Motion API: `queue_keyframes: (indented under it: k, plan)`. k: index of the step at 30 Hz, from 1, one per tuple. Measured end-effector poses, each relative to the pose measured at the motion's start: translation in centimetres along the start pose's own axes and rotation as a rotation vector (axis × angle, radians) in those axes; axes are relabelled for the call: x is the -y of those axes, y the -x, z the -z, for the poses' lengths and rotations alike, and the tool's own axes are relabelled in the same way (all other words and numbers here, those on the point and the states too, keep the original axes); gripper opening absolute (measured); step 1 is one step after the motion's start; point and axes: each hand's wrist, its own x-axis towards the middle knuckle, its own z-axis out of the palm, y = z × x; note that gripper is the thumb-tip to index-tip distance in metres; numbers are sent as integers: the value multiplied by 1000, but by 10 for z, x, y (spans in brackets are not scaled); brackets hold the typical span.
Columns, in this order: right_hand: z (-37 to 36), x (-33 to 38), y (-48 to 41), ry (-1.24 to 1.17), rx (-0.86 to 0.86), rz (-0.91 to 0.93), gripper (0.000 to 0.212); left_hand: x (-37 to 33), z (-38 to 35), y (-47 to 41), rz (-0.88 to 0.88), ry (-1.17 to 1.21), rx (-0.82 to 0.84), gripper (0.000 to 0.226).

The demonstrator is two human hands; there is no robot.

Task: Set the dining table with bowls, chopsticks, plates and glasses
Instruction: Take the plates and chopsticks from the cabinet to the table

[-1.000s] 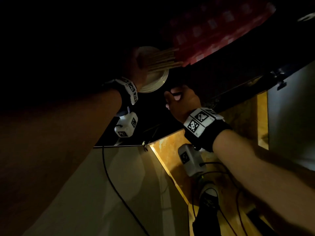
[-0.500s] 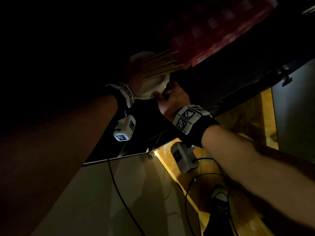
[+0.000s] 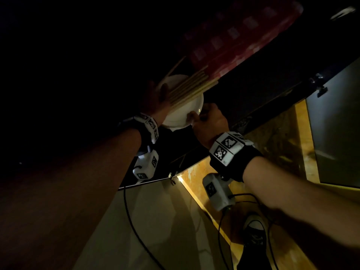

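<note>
- Closing in since a second ago, the right hand [image 3: 210, 121] now pinches the near rim of the white bowl [image 3: 187, 112], thumb on top, fingers curled beneath.
- Opposite it, the left hand [image 3: 155, 100] grips the bowl's other side, thumb over the rim.
- Across the bowl lie the chopsticks [image 3: 191, 86], just beyond both thumbs.
- Past their tips, well beyond the fingers, lies a red patterned surface [image 3: 243, 36].

Dim home dining area: a white bowl [image 3: 183, 115] and wooden chopsticks [image 3: 187, 88] are seen at the edge of a dark table [image 3: 253, 84] laid with a red patterned mat [image 3: 239, 38]. Below lie a polished yellow stone floor [image 3: 272, 145] and a grey cabinet door [image 3: 339, 133].
</note>
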Motion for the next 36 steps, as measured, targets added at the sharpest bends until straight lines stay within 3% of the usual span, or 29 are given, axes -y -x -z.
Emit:
queue_keyframes:
  k: [3, 9, 13, 17, 22, 26, 30, 36]
  plan:
    - [36, 8, 26, 44, -60, -11, 39, -30, 16, 30, 42, -10, 30, 48]
    - [123, 30, 86, 101, -116, -65, 39, -100, 53, 108, -160, -112, 22, 49]
    - [180, 51, 136, 92, -119, -99, 39, -147, 89, 158, -110, -125, 71, 46]
    - [232, 76, 187, 52, -174, -107, 36, -187, 136, 213, -174, -154, 93, 46]
    - [289, 107, 256, 56, -216, -100, 38, -233, 195, 273, -233, -21, 58, 39]
    - [323, 127, 308, 82, -305, -118, 46, -273, 238, 301, -176, 114, 11, 40]
    - [339, 141, 361, 59, -452, -145, 55, -296, 268, 331, -211, 178, 168, 54]
    - [373, 131, 441, 6, -613, -154, 60, -332, 292, 400, -412, 210, 343, 53]
